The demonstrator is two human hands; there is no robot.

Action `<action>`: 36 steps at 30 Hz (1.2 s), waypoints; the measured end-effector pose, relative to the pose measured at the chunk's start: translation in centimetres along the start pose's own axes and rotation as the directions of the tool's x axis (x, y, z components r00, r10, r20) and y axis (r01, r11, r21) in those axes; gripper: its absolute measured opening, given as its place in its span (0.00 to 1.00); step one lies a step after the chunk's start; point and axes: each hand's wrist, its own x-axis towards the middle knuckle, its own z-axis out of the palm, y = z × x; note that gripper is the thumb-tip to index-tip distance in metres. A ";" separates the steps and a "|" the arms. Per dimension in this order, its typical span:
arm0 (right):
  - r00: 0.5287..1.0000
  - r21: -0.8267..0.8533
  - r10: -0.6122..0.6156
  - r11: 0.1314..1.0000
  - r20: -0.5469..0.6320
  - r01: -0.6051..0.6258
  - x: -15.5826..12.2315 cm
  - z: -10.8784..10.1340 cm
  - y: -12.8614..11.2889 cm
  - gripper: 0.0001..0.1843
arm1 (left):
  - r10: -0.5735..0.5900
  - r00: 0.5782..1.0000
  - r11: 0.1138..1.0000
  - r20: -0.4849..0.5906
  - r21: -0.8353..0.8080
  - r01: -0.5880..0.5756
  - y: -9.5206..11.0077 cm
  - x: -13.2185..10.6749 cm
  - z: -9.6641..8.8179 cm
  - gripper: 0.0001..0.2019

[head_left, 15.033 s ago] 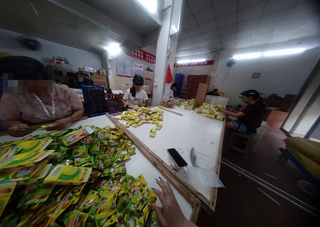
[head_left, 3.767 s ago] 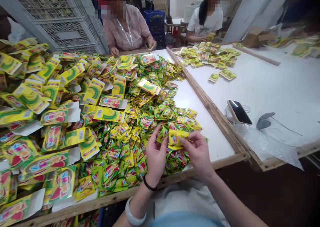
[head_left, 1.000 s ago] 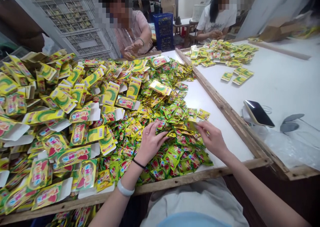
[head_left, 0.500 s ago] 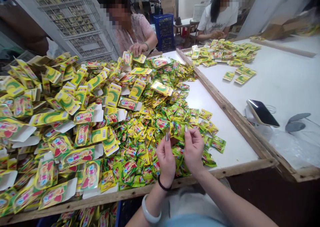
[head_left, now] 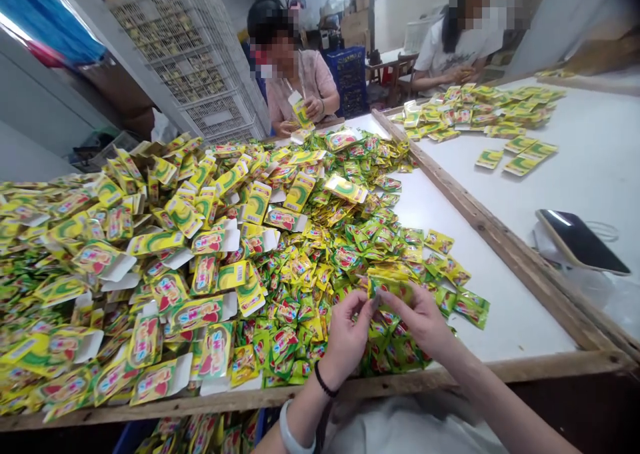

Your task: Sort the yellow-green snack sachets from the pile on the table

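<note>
Close to the table's front edge, my left hand (head_left: 349, 331) and my right hand (head_left: 420, 315) pinch small yellow-green candy sachets (head_left: 389, 282) between thumbs and fingers. Both hands are closed, and the sachets stand up above the fingertips; how many they hold I cannot tell. Around and beneath the hands lies a heap of loose sachets (head_left: 300, 307), printed in green, yellow and red. To the left, a big pile of yellow cardboard boxes (head_left: 205, 271) spreads over the table, many with white end flaps open.
Wooden strips (head_left: 480, 224) edge and divide the white table (head_left: 505, 321). Beyond the divider lie more flat yellow packs (head_left: 500, 111) and a phone (head_left: 583, 241). A co-worker (head_left: 300, 84) across the table holds a box; another person (head_left: 460, 57) sits further right. Stacked white crates (head_left: 200, 67) stand behind.
My view has swung left, so things appear shifted right. My hands have come closer together on the sachets. The co-worker opposite has lifted a box off the pile.
</note>
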 end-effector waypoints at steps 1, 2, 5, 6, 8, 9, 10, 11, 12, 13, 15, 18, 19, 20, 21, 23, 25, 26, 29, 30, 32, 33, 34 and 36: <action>0.998 -0.123 -0.069 0.990 -0.004 0.068 0.0 -0.6 0.3 0.12 | 0.040 0.997 0.993 0.071 0.106 -0.047 0.0 0.9 -0.8 0.12; 0.986 -0.264 -0.164 0.952 -0.008 0.156 -0.1 -1.3 0.6 0.11 | 0.090 0.988 0.964 0.128 0.236 -0.119 0.1 2.1 -2.1 0.12; 0.921 -0.612 -0.384 0.715 0.060 0.338 -0.3 -3.5 1.5 0.11 | 0.263 0.948 0.638 0.177 0.706 -0.309 0.5 7.3 -7.6 0.16; 0.913 -0.669 -0.398 0.657 0.085 0.348 -0.4 -4.1 1.7 0.10 | 0.281 0.944 0.469 0.175 0.833 -0.294 0.6 9.3 -9.7 0.20; 0.928 -0.724 -0.359 0.614 0.099 0.315 -0.9 -4.8 2.2 0.09 | 0.235 0.962 0.200 0.136 0.962 -0.185 0.5 12.9 -13.6 0.25; 0.939 -0.730 -0.332 0.619 0.092 0.290 -1.2 -5.0 2.4 0.09 | 0.222 0.966 0.183 0.132 0.967 -0.175 0.5 14.5 -15.1 0.24; 0.948 -0.724 -0.308 0.636 0.080 0.268 -1.6 -5.1 2.5 0.09 | 0.210 0.969 0.173 0.134 0.970 -0.171 0.5 15.7 -16.3 0.22; 0.956 -0.710 -0.287 0.661 0.062 0.244 -1.9 -5.1 2.7 0.10 | 0.198 0.970 0.176 0.140 0.968 -0.176 0.5 16.6 -17.2 0.19; 0.963 -0.692 -0.268 0.690 0.030 0.213 -2.3 -5.1 2.7 0.11 | 0.193 0.970 0.193 0.149 0.963 -0.186 0.7 17.2 -17.7 0.16; 0.969 -0.670 -0.246 0.721 -0.010 0.176 -2.6 -5.1 2.6 0.12 | 0.189 0.969 0.207 0.157 0.959 -0.196 0.9 17.6 -17.9 0.14; 0.979 -0.619 -0.189 0.779 -0.082 0.098 -2.9 -5.2 2.2 0.12 | 0.178 0.970 0.251 0.167 0.945 -0.209 1.4 17.3 -17.6 0.13; 0.985 -0.478 -0.099 0.878 -0.140 0.020 -2.9 -5.7 0.7 0.10 | 0.141 0.978 0.359 0.155 0.912 -0.197 2.3 14.6 -15.2 0.14; 0.986 -0.400 -0.077 0.917 -0.150 0.010 -2.7 -5.7 0.0 0.11 | 0.107 0.983 0.457 0.149 0.871 -0.181 2.6 13.2 -13.9 0.14; 0.984 -0.311 -0.064 0.950 -0.164 0.010 -2.5 -5.6 -0.7 0.12 | 0.058 0.986 0.562 0.156 0.811 -0.162 2.9 11.6 -12.4 0.16; 0.982 -0.219 -0.063 0.975 -0.178 0.023 -2.2 -5.4 -1.5 0.13 | -0.029 0.983 0.777 0.183 0.622 -0.093 3.2 9.9 -10.8 0.18; 0.974 -0.074 -0.110 0.993 -0.199 0.098 -1.5 -4.5 -3.0 0.14 | -0.179 0.907 0.973 0.380 0.203 0.107 3.8 6.5 -7.5 0.17; 0.957 -0.011 -0.208 0.978 -0.203 0.210 -0.6 -3.3 -4.1 0.13 | -0.233 0.838 0.957 0.493 -0.039 0.289 4.3 3.7 -4.5 0.15; 0.948 -0.001 -0.259 0.965 -0.187 0.264 -0.3 -2.7 -4.4 0.12 | -0.244 0.821 0.936 0.516 -0.097 0.339 4.5 2.7 -3.3 0.14; 0.939 -0.012 -0.341 0.940 -0.052 0.341 0.3 -1.7 -4.9 0.08 | -0.236 0.847 0.922 0.476 -0.165 0.350 4.8 1.1 -1.3 0.14; 0.944 -0.037 -0.331 0.943 0.018 0.331 0.3 -1.6 -4.9 0.07 | -0.222 0.864 0.932 0.453 -0.161 0.324 4.8 0.9 -1.0 0.15; 0.948 -0.157 -0.261 0.944 0.184 0.290 -0.2 -1.8 -5.2 0.06 | -0.200 0.876 0.948 0.439 -0.138 0.285 4.7 0.6 -0.8 0.18; 0.941 -0.243 -0.207 0.931 0.269 0.274 -0.5 -2.1 -5.4 0.07 | -0.199 0.869 0.952 0.453 -0.122 0.281 4.6 0.5 -0.8 0.19; 0.925 -0.324 -0.154 0.906 0.347 0.273 -0.9 -2.4 -5.7 0.09 | -0.200 0.858 0.954 0.472 -0.107 0.281 4.4 0.4 -0.8 0.21; 0.880 -0.415 -0.069 0.863 0.470 0.289 -1.7 -3.1 -6.3 0.12 | -0.210 0.840 0.951 0.501 -0.094 0.294 4.2 0.2 -0.9 0.24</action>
